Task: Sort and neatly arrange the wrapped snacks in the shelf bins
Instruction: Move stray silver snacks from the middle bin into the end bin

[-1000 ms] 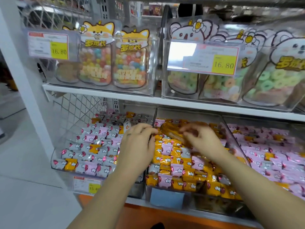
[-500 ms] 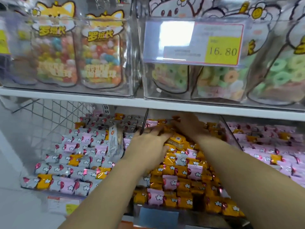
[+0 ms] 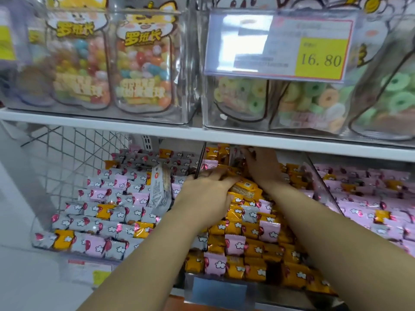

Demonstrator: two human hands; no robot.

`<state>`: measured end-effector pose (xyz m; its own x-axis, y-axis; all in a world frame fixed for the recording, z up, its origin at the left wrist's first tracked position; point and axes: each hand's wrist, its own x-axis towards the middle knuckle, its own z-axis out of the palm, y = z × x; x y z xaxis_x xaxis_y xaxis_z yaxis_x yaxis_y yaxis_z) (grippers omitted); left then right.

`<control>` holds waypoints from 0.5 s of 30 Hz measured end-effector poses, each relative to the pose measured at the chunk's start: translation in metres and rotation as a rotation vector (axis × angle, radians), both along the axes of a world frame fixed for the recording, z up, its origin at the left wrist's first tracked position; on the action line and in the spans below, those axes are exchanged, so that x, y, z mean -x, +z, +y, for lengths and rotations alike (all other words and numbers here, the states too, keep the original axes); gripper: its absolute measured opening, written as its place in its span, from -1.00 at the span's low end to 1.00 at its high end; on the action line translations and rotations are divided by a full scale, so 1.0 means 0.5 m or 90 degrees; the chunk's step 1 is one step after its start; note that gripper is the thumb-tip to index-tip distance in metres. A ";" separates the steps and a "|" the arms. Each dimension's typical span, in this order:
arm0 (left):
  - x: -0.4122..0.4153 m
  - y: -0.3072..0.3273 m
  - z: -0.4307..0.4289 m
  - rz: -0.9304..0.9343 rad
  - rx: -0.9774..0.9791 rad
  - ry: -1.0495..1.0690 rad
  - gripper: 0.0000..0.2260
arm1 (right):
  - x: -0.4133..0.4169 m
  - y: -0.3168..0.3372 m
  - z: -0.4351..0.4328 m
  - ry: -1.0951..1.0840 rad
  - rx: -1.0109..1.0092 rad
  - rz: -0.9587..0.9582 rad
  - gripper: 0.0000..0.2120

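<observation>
Reaching under a white shelf (image 3: pixel 134 131) into the middle clear bin (image 3: pixel 321 187) of wrapped snacks (image 3: pixel 251 234).
Snacks are lying in rows, long axes crosswise; the left hand (image 3: pixel 206 194) is resting flat on them, fingers straight; the right hand (image 3: pixel 262 167), farther back, is not showing its grip.

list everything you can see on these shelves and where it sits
jelly bean pouches: at least two, multicolour, upper left bin
ring gummy pouches: about three, green and orange, upper right bin
price tag: one, white and yellow, on upper right bin
grey snacks: many, grey, some pink and orange, lower left bin
white packet: one, white, on edge among grey snacks
orange snacks: many, orange, some pink, lower middle bin
pink snacks: many, mostly pink, lower right bin
left hand: one, on orange snacks
right hand: one, farther back in that bin
</observation>
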<state>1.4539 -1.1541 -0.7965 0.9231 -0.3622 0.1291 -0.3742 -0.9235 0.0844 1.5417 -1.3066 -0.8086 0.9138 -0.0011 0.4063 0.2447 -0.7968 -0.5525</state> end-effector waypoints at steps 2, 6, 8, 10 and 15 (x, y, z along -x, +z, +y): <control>0.001 0.000 -0.001 0.001 -0.006 -0.002 -0.57 | 0.011 0.003 -0.003 0.002 -0.008 -0.016 -0.71; -0.011 0.011 -0.003 0.014 -0.009 0.020 -0.54 | 0.017 0.009 -0.005 0.031 -0.020 0.003 -0.69; -0.036 0.025 -0.003 -0.008 -0.015 0.031 -0.48 | 0.015 0.016 -0.004 0.045 -0.020 0.028 -0.69; -0.061 0.040 -0.007 0.024 -0.016 0.041 -0.43 | 0.018 0.022 -0.002 0.043 -0.033 0.049 -0.70; -0.090 0.036 -0.019 0.105 -0.044 0.052 -0.52 | 0.046 0.016 -0.006 -0.013 -0.039 0.010 -0.71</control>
<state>1.4990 -1.1638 -0.7787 0.9562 -0.2884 -0.0496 -0.2844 -0.9559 0.0735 1.5189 -1.3095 -0.8006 0.9193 -0.0437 0.3911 0.2205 -0.7660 -0.6039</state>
